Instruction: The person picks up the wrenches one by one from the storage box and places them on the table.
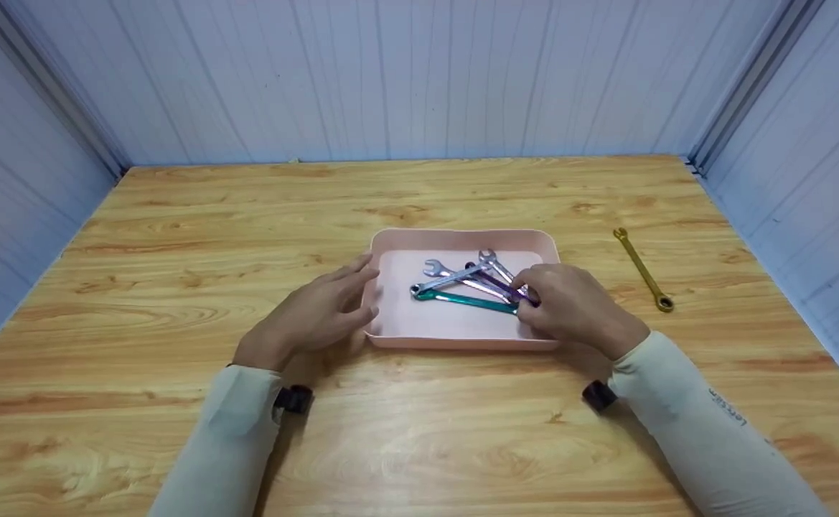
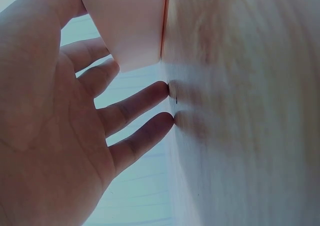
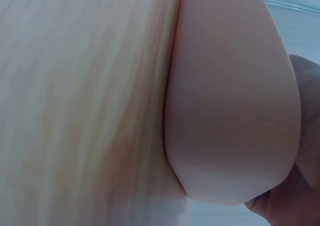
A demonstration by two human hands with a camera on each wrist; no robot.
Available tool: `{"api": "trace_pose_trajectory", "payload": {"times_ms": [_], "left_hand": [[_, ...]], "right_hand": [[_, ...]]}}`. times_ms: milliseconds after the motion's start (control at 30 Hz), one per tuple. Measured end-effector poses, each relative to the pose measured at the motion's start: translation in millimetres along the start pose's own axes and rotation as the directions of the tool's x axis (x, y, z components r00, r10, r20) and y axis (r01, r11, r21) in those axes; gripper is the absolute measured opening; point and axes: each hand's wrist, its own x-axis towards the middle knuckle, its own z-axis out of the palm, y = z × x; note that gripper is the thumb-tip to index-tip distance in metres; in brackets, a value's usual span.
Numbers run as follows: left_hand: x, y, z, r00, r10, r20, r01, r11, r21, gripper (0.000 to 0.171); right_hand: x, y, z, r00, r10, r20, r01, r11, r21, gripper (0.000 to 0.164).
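Observation:
A pink tray (image 1: 462, 345) holds several combination wrenches: a green wrench (image 1: 466, 299), a purple wrench (image 1: 494, 280) and silver wrenches (image 1: 437, 269) crossing one another. Over the tray's right side, my right hand (image 1: 570, 305) has its fingers curled down and pinches the end of the purple wrench between thumb and fingers. Its fingertips are partly hidden, and the tray wall (image 3: 230, 96) blocks most of the hand in the right wrist view. My left hand (image 1: 319, 309) rests against the tray's left wall, fingers spread and fairly straight. In the left wrist view, two fingertips (image 2: 162, 118) reach down to the table.
A gold wrench (image 1: 643, 269) lies by itself on the wood-grain table (image 1: 247, 215), right of the tray. Pale panel walls (image 1: 419, 79) stand behind the table and along both sides. A dark wrist camera (image 1: 598, 395) sits below the right wrist.

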Motion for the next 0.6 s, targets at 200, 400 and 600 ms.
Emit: {"api": "trace_pose_trajectory", "payload": {"times_ms": [200,400,600], "left_hand": [[0.1,-1.2,1.4,0.999,0.034,-0.024,-0.034,0.999,-0.005,0.065],[-0.2,-1.6,1.5,0.999,0.032,-0.021,-0.032,0.999,0.004,0.064],[0.4,-0.9,0.4,1.000,0.015,-0.012,-0.015,1.000,0.015,0.064]], "right_hand": [[-0.4,-0.9,-0.3,0.999,-0.031,-0.025,0.030,0.999,-0.027,0.018],[-1.0,-3.8,-1.7,0.999,-0.036,-0.018,0.035,0.997,-0.068,0.010],[-2.0,-5.1,-7.3,0.999,-0.022,-0.033,0.018,0.994,-0.105,0.009]]}}
